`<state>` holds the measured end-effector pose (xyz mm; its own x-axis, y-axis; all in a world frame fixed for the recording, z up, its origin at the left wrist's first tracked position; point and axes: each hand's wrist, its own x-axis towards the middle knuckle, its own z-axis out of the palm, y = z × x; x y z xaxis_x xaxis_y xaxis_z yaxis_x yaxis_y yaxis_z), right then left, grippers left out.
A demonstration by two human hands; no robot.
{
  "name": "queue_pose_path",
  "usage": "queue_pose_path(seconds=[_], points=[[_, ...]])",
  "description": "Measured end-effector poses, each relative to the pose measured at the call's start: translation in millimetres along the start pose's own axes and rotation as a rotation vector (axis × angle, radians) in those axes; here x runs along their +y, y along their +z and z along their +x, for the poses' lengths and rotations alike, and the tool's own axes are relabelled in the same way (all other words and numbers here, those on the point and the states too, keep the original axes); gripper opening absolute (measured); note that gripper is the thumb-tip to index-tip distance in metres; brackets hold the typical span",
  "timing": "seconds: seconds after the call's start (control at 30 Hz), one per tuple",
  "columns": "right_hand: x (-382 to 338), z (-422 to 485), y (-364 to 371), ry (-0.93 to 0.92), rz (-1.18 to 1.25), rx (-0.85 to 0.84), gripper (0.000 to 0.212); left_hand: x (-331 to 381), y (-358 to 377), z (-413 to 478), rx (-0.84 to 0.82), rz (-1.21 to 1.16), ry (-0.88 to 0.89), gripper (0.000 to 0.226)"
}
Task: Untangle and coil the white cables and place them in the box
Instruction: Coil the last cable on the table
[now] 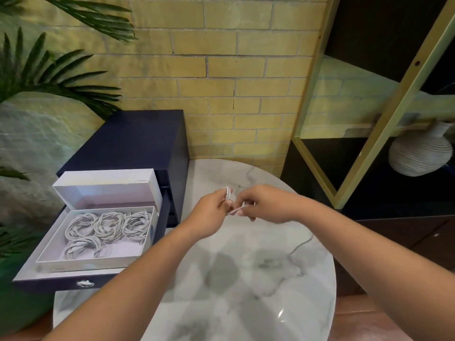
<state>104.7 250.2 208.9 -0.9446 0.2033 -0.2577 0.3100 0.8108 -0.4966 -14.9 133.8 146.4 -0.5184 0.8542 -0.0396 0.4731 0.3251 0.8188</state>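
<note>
My left hand [211,210] holds a small coil of white cable [228,193] wound around its fingers, above the round marble table [246,279]. My right hand [258,203] pinches the loose end of that same cable, which runs between the two hands. To the left, an open white box [49,263] sits in a pulled-out drawer. Several coiled white cables [108,226] lie inside the box. The box lid [105,183] stands up behind it.
The dark blue drawer cabinet [138,139] stands against the yellow brick wall, its open drawer front [64,283] sticking out toward me. Palm leaves [49,77] hang over the left side. A dark shelf unit with a ribbed white vase [421,153] stands at the right.
</note>
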Motion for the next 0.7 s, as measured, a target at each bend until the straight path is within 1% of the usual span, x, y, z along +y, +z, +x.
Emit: queue_pose_path(seconds=[0.1,0.17,0.23,0.33,0.43,0.57,0.7], points=[[5,3,-13,-0.008,-0.085,0.102,0.013,1,0,-5,-0.085,-0.096,-0.033,0.031],[8,7,-15,-0.015,-0.162,0.142,0.013,6,0,-8,-0.131,-0.096,-0.051,0.036],[15,12,-15,-0.031,-0.210,0.207,0.015,8,2,-10,-0.143,-0.097,-0.029,0.036],[23,17,-15,-0.070,-0.212,0.278,0.019,11,3,-11,-0.098,-0.128,0.000,0.026],[27,19,-12,-0.112,-0.177,0.340,0.021,13,2,-10,-0.039,-0.182,-0.009,0.028],[30,24,-10,-0.157,-0.107,0.424,0.017,16,1,-10,0.018,-0.328,-0.029,0.033],[36,28,-3,-0.146,-0.059,0.449,0.014,21,-2,-10,0.005,-0.353,-0.052,0.036]])
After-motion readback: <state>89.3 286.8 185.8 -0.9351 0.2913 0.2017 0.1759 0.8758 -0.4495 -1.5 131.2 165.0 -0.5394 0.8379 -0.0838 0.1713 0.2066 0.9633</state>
